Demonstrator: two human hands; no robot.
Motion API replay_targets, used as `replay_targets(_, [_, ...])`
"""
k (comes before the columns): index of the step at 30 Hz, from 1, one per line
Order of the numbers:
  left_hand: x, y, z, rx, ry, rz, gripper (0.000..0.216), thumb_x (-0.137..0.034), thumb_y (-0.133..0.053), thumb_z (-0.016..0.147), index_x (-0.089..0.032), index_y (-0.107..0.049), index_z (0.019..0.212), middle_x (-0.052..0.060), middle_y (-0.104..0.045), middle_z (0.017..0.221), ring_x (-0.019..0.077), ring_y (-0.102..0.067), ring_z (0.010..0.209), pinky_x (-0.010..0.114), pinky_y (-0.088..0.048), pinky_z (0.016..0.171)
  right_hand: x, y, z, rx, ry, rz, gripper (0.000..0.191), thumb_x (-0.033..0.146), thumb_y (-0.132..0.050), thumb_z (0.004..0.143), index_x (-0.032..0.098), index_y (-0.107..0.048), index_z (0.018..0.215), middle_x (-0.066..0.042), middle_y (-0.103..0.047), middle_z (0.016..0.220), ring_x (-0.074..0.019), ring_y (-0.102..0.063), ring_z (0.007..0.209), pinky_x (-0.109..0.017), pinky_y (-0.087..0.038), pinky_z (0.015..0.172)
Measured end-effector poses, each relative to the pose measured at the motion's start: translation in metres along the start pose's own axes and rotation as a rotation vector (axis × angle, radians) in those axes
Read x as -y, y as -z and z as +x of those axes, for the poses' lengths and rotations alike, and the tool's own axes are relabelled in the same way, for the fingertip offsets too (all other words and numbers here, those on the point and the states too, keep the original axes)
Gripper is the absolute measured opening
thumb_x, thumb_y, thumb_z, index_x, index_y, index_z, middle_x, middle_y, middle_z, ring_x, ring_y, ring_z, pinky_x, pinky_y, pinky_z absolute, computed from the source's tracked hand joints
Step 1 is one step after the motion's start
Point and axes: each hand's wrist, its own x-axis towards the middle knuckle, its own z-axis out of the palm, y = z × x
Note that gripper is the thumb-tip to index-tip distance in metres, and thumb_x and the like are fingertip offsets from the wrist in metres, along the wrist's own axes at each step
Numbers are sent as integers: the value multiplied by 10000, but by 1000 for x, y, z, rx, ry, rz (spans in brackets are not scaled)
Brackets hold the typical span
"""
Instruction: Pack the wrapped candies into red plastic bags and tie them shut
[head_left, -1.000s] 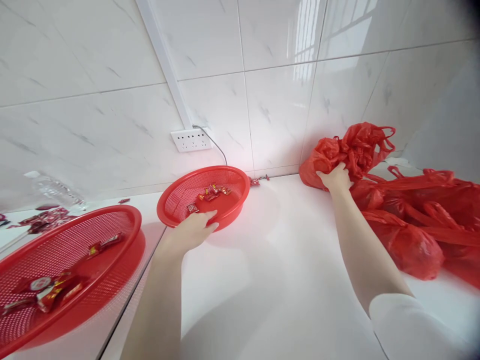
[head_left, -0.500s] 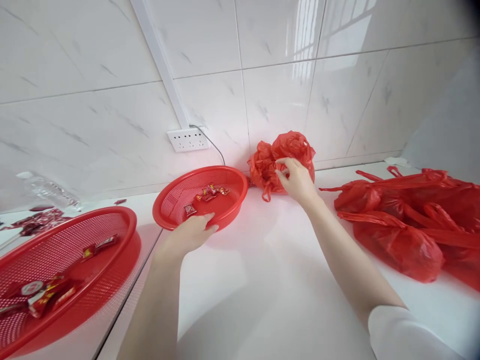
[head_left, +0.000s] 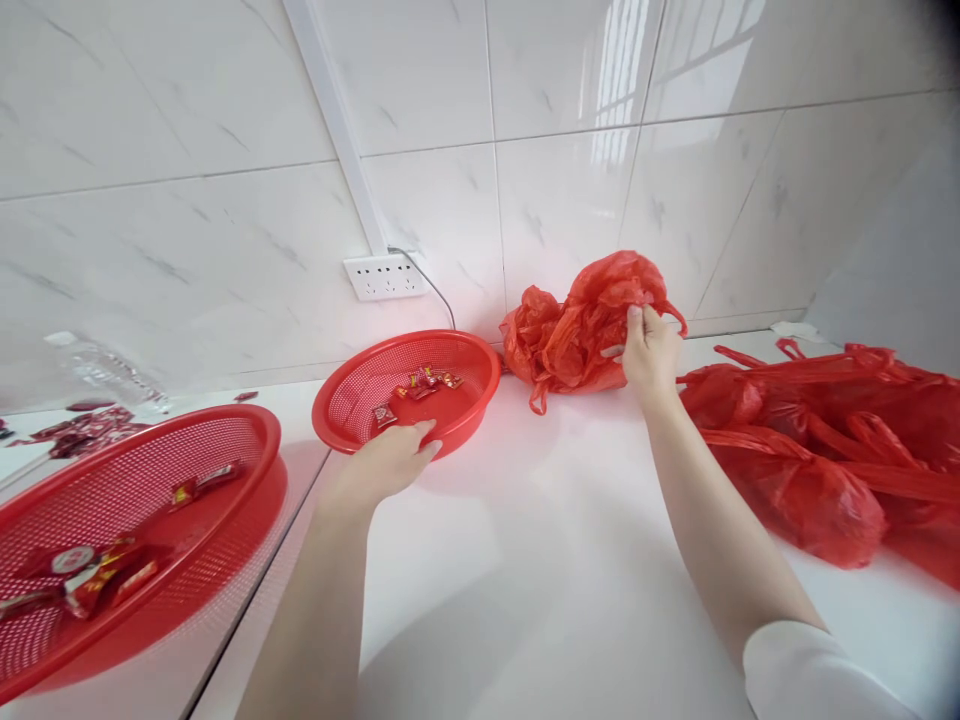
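Note:
My right hand (head_left: 651,350) pinches a crumpled red plastic bag (head_left: 619,285) and pulls it up and to the right from a bunch of similar bags (head_left: 531,325) against the wall. My left hand (head_left: 394,462) rests on the near rim of a small red plastic basket (head_left: 484,400), fingers closed over the edge. Several small wrapped candies (head_left: 424,380) lie in that basket. The underside of the left hand's grip is hidden.
At the left stands a larger red basket (head_left: 259,425) with several wrapped candies (head_left: 112,575). Behind it lie a clear plastic bottle (head_left: 112,375) and more wrappers (head_left: 94,432). Filled red bags (head_left: 817,500) sit at the right. A power socket (head_left: 386,278) with a cable is on the wall.
My right hand has moved right and closed on a red bag, stretching it away from the bunch. My left hand stays at the small basket's rim.

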Motion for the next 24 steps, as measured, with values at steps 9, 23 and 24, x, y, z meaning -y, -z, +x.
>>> replay_targets(9, [-23, -2, -9, -439, -138, -247, 828, -589, -412, 893, -203, -95, 1553, 103, -85, 1621, 311, -114, 1479, 486, -236, 1157, 42, 15, -17, 78, 127, 401, 483, 534, -262, 955, 255, -513, 1260, -92, -621, 1128, -236, -683, 921, -335, -558, 630])
replay_targets(23, [-34, 10, -11, -610, -276, -670, 379, -503, -530, 846, -149, -655, 902, 54, -694, 835, 225, -651, 793, 317, -513, 720, 85, 36, -67, 836, 408, 81, 362, 390, -616, 840, 283, -629, 1185, 17, -686, 795, -156, -613, 666, -286, -480, 624])
replay_targets(24, [-29, 14, -10, -623, -265, -667, 366, -495, -529, 841, -150, -650, 856, 43, -675, 778, 213, -634, 748, 305, -499, 681, 82, 40, -64, 825, 385, 63, 326, 396, -606, 843, 289, -650, 1148, 16, -695, 810, -158, -621, 676, -287, -482, 626])
